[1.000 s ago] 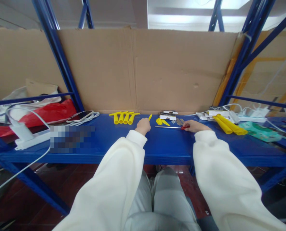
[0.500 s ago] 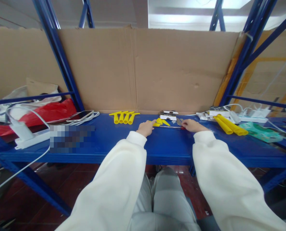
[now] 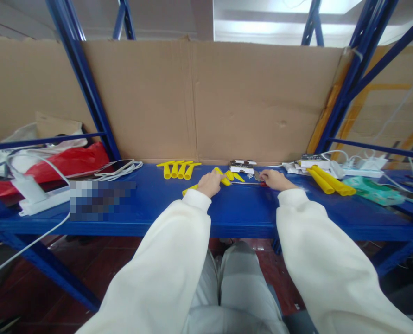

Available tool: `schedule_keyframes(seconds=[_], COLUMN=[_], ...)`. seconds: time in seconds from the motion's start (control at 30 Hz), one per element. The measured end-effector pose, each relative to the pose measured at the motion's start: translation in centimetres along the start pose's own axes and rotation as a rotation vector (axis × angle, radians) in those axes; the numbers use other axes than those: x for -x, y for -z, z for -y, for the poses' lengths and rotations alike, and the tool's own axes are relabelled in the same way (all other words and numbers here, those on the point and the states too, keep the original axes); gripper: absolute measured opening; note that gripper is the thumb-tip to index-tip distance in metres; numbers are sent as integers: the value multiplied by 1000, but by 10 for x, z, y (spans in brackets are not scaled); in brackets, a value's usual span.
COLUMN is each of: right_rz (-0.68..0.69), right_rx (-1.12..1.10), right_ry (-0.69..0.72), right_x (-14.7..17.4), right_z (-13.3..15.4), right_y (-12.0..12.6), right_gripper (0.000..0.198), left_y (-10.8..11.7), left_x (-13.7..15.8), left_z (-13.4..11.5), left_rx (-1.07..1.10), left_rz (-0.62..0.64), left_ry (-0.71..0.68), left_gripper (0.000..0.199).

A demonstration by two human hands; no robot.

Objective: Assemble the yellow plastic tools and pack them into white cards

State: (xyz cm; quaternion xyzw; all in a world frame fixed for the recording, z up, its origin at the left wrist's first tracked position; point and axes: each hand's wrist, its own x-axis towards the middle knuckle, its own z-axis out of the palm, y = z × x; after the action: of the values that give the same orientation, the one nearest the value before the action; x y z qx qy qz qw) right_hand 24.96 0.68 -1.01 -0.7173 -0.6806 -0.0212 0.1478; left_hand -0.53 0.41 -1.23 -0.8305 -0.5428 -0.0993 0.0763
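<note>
My left hand is closed around a yellow T-shaped plastic tool. Its tube sticks out at the lower left of the hand, and its crosspiece shows past the fingertips. My right hand is closed, fingertips at a small grey flat piece; the fingers partly hide it, and I cannot tell its kind. Between the hands lie small yellow pointed pieces, tiny silvery parts and a thin metal rod. Something red shows under the right fingers.
Several yellow T-shaped tools stand in a row at left. A small black-and-white box sits behind the pieces. More yellow tubes and a green packet lie right. Power strip and phone are left; cardboard walls the back.
A yellow T-shaped tool now shows in my left hand, where only fingers over the yellow pieces showed before. My right hand has shifted slightly left over the grey piece.
</note>
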Motion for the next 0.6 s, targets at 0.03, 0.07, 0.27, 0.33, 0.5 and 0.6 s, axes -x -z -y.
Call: schedule_keyframes(seconds=[0.03, 0.07, 0.27, 0.33, 0.5, 0.6], right_rz=[-13, -24, -26, -74, -243, -194], right_rx=[-9, -17, -21, -48, -241, -226], right_ry=[18, 41, 70, 28, -268, -402], right_x=[0, 0, -14, -24, -41, -39], right_z=[2, 4, 22, 26, 21, 12], right_y=[-1, -2, -2, 1, 1, -5], right_gripper=[33, 33, 28, 29, 31, 22], left_y=[1, 1, -1, -2, -5, -6], left_x=[0, 0, -3, -3, -5, -6], left_z=[0, -1, -1, -1, 0, 0], left_rx=[0, 1, 49, 63, 76, 92], left_rz=[-8, -17, -22, -15, -49, -82], left_ry=[4, 5, 24, 26, 11, 10], left_gripper=[55, 54, 51, 50, 45, 45])
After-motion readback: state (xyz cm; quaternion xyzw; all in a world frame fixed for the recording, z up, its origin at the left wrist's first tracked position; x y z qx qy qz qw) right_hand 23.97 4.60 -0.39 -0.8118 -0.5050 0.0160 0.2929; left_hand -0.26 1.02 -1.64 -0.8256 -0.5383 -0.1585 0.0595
